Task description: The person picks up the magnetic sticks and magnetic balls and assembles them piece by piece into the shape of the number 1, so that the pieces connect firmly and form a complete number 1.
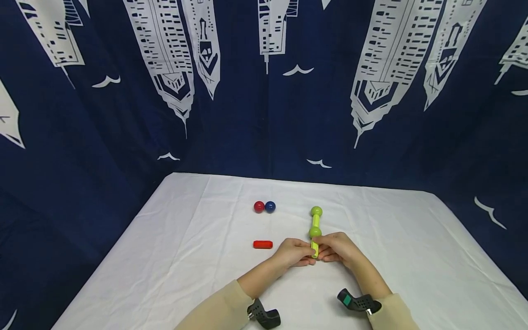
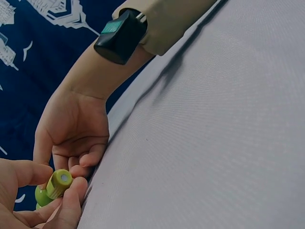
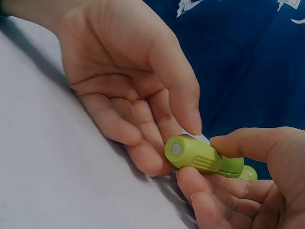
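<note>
While both hands meet over the white cloth (image 1: 185, 266), the left hand (image 1: 294, 253) and the right hand (image 1: 339, 247) each pinch the near yellow-green rod (image 1: 315, 249) between thumb and curled fingers, gaps barely wider than the rod itself. Its grooved side and a round grey disc on its end face show up close. At its far end sits a green ball (image 1: 315, 232), then a second yellow-green rod (image 1: 316, 221) and another green ball (image 1: 316, 211), all in line. To the left lies a red rod (image 1: 262, 244); beyond it a red ball (image 1: 259, 207) touches a blue ball (image 1: 270, 207). Black wrist devices (image 1: 359, 303) poke from beige sleeves; the green label (image 1: 347, 300) on the right one is too small to read. Upside-down white towers pattern the navy curtain (image 1: 247, 137).
</note>
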